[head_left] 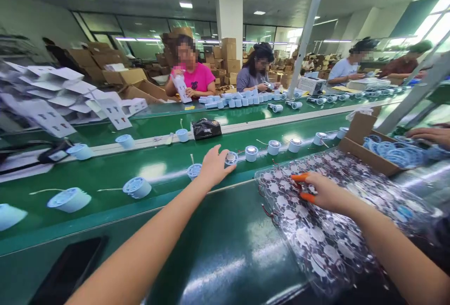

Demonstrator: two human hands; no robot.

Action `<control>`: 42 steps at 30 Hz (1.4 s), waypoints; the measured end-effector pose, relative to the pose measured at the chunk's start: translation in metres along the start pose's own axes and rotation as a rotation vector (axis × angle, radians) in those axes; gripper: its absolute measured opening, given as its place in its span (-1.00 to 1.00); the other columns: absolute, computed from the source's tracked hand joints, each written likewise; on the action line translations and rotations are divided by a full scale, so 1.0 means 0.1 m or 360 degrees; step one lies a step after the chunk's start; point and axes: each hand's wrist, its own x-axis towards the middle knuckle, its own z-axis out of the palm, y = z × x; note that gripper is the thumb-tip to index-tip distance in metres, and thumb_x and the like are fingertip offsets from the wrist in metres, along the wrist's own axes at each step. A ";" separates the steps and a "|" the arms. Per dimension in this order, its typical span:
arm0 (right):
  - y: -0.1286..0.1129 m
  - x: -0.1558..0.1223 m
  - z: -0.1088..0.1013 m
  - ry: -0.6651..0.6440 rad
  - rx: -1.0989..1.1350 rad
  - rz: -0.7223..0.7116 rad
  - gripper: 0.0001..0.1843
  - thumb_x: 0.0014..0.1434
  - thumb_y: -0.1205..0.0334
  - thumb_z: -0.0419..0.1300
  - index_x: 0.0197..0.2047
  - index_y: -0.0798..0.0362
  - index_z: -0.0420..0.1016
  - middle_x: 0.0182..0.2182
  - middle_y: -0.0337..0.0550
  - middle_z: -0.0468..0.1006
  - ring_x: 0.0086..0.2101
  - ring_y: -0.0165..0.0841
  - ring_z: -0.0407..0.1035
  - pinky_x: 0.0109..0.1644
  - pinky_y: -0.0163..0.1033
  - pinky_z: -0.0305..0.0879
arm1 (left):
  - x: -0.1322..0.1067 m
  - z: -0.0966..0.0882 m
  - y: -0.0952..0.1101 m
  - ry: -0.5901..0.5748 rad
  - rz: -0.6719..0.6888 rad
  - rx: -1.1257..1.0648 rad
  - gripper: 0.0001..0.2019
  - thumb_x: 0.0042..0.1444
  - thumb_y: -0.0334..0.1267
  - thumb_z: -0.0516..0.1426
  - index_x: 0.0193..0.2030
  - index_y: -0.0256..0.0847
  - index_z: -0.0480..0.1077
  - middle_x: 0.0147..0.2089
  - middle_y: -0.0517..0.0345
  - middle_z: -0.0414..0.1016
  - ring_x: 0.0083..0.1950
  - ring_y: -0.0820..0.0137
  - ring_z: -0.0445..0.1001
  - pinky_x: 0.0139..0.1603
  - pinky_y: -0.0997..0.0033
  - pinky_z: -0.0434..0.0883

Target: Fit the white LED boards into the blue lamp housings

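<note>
My left hand [213, 166] reaches out over the green conveyor belt [165, 166], fingers spread, resting by two small light-blue round housings [230, 158] [193, 171]. My right hand [321, 191], with orange finger cots on two fingertips, lies on a clear plastic bag [316, 230] full of small white round parts with dark wires. Its fingers curl down onto the bag; what they pinch is hidden.
More blue housings [137, 187] ride the belt in a row. A cardboard box [365, 148] of coiled blue cables sits right, with another person's hand [431, 135] by it. A black phone [68, 270] lies near left. Several workers sit across the far belt.
</note>
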 end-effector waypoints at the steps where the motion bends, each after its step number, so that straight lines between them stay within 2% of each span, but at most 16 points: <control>1: 0.01 0.01 0.03 -0.0006 -0.0001 -0.0004 -0.48 0.11 0.20 0.23 0.17 -0.01 0.53 0.01 0.00 0.56 0.06 -0.09 0.41 0.20 -0.02 0.30 | 0.08 0.01 -0.05 -0.0064 -0.0040 0.0097 -0.45 0.24 0.08 0.14 0.23 -0.25 0.32 0.48 -0.28 0.07 0.49 -0.09 0.06 0.45 -0.09 0.06; 3: 0.02 0.04 0.08 -0.0011 0.0007 0.0008 -0.54 0.11 0.16 0.23 0.10 -0.05 0.57 -0.03 -0.02 0.55 0.00 -0.11 0.44 0.14 -0.07 0.35 | 0.11 0.01 -0.15 -0.0189 -0.0060 0.0192 -0.41 0.20 0.13 0.16 0.25 -0.19 0.33 0.45 -0.25 0.16 0.46 -0.09 0.11 0.44 -0.13 0.05; 5: 0.05 0.06 0.11 0.0000 0.0005 0.0073 -0.61 0.09 0.12 0.25 0.01 -0.06 0.59 -0.09 -0.04 0.55 -0.10 -0.14 0.49 0.02 -0.12 0.40 | 0.01 -0.03 -0.26 -0.0233 -0.0084 0.0240 -0.35 0.14 0.10 0.22 0.31 -0.10 0.28 0.43 -0.19 0.21 0.46 -0.09 0.13 0.44 -0.16 0.05; 9: 0.09 0.08 0.13 0.0007 -0.0056 0.0353 -0.65 0.03 -0.04 0.30 -0.19 0.00 0.57 -0.33 -0.07 0.58 -0.35 -0.16 0.49 -0.27 -0.15 0.38 | -0.39 -0.19 -0.47 -0.0182 -0.0238 0.0335 -0.43 0.20 -0.22 0.14 0.35 -0.20 0.20 0.29 -0.33 0.34 0.33 -0.10 0.33 0.28 -0.12 0.26; 11: 0.08 0.08 0.10 0.0040 -0.0045 0.0513 -0.53 0.06 -0.15 0.27 -0.13 0.04 0.55 -0.45 -0.09 0.58 -0.44 -0.16 0.47 -0.37 -0.15 0.34 | -0.60 -0.28 -0.52 -0.0125 -0.0218 0.0289 -0.52 0.27 -0.22 0.07 0.31 -0.27 0.21 0.18 -0.32 0.42 0.18 -0.02 0.46 0.12 0.04 0.40; 13: 0.05 0.06 0.04 0.0091 0.0002 0.0599 -0.41 0.14 -0.23 0.19 -0.01 0.09 0.54 -0.46 -0.06 0.59 -0.47 -0.16 0.47 -0.39 -0.14 0.32 | -0.79 -0.33 -0.53 -0.0063 -0.0083 0.0128 -0.58 0.28 -0.11 0.09 0.20 -0.25 0.27 0.08 -0.21 0.49 0.04 0.07 0.52 0.00 0.16 0.45; 16: 0.00 -0.02 -0.10 0.0088 0.0105 0.0523 -0.50 0.27 -0.14 0.09 0.02 0.06 0.57 -0.22 0.06 0.66 -0.40 -0.20 0.49 -0.32 -0.14 0.38 | -0.99 -0.28 -0.48 -0.0126 0.0248 -0.0270 -0.73 0.21 -0.02 0.18 -0.13 -0.18 0.42 -0.01 -0.05 0.55 -0.07 0.18 0.54 -0.10 0.26 0.47; 18: -0.04 -0.08 -0.18 0.0091 0.0095 0.0377 -0.62 0.29 0.04 0.10 0.04 0.01 0.57 0.03 0.06 0.60 -0.28 -0.21 0.51 -0.20 -0.12 0.44 | -1.08 -0.17 -0.42 -0.0148 0.0454 -0.0543 -0.81 0.24 -0.10 0.17 -0.26 -0.17 0.46 0.12 -0.05 0.52 0.02 0.21 0.53 -0.02 0.26 0.48; 21: -0.09 -0.14 -0.23 0.0083 -0.0006 0.0060 -0.49 0.22 0.29 0.13 0.24 -0.10 0.45 0.21 -0.03 0.45 0.02 -0.18 0.45 0.13 0.01 0.38 | -1.14 0.05 -0.32 -0.0007 0.0677 -0.0885 -0.80 0.32 -0.26 0.07 -0.24 -0.16 0.52 0.24 -0.06 0.45 -0.04 0.33 0.54 0.03 0.26 0.49; 24: -0.14 -0.12 -0.19 -0.0070 -0.0035 -0.0099 -0.44 0.20 0.39 0.12 0.23 -0.16 0.47 0.15 -0.07 0.48 0.12 -0.20 0.38 0.27 0.05 0.26 | -1.16 0.18 -0.21 0.0078 0.0784 -0.1094 -0.76 0.33 -0.35 0.05 -0.17 -0.12 0.57 0.08 -0.02 0.51 -0.18 0.43 0.53 -0.05 0.34 0.50; 26: -0.15 -0.09 -0.15 -0.0165 -0.0023 -0.0072 -0.52 0.19 0.38 0.15 0.15 -0.11 0.54 0.06 -0.06 0.50 0.04 -0.22 0.43 0.21 -0.01 0.32 | -1.17 0.20 -0.13 0.0109 0.0670 -0.1184 -0.76 0.31 -0.37 0.06 -0.18 -0.11 0.58 -0.05 0.04 0.54 -0.12 0.40 0.53 -0.03 0.35 0.48; 28: -0.15 -0.08 -0.13 -0.0189 -0.0014 -0.0002 -0.58 0.18 0.32 0.19 0.10 -0.06 0.56 -0.01 -0.06 0.51 -0.07 -0.24 0.47 0.11 -0.07 0.38 | -1.18 0.17 -0.06 0.0102 0.0424 -0.1268 -0.79 0.29 -0.35 0.09 -0.23 -0.13 0.58 -0.14 0.08 0.57 -0.09 0.35 0.53 -0.01 0.33 0.47; 31: -0.12 -0.10 -0.14 -0.0170 -0.0014 0.0102 -0.61 0.16 0.18 0.25 0.08 -0.05 0.57 -0.10 -0.09 0.54 -0.23 -0.28 0.46 -0.05 -0.13 0.42 | -1.19 0.11 0.01 -0.0016 -0.0006 -0.1431 -0.83 0.26 -0.25 0.13 -0.28 -0.17 0.55 -0.21 0.10 0.61 -0.17 0.31 0.55 -0.08 0.30 0.47; 34: -0.07 -0.14 -0.17 -0.0206 0.0022 0.0214 -0.51 0.12 0.04 0.30 0.13 -0.07 0.54 -0.08 -0.08 0.54 -0.24 -0.26 0.44 -0.10 -0.15 0.41 | -1.20 0.10 0.05 -0.0152 -0.0289 -0.1641 -0.80 0.24 -0.16 0.13 -0.27 -0.20 0.52 -0.28 0.10 0.61 -0.23 0.29 0.56 -0.13 0.30 0.49; 37: -0.02 -0.15 -0.18 -0.0296 0.0073 0.0274 -0.44 0.08 0.02 0.31 0.16 -0.07 0.51 -0.06 -0.06 0.55 -0.24 -0.24 0.43 -0.12 -0.13 0.40 | -1.20 0.14 0.06 -0.0156 -0.0343 -0.1745 -0.81 0.21 -0.15 0.14 -0.26 -0.22 0.47 -0.30 0.10 0.59 -0.27 0.30 0.55 -0.15 0.30 0.49; 42: -0.02 -0.11 -0.15 -0.0238 -0.0007 0.0220 -0.61 0.05 0.14 0.29 -0.02 -0.04 0.58 -0.16 -0.10 0.57 -0.33 -0.28 0.41 -0.17 -0.14 0.38 | -1.19 0.22 0.05 -0.0212 -0.0317 -0.1481 -0.79 0.22 -0.18 0.08 -0.20 -0.22 0.50 -0.38 0.12 0.53 -0.34 0.31 0.47 -0.28 0.33 0.39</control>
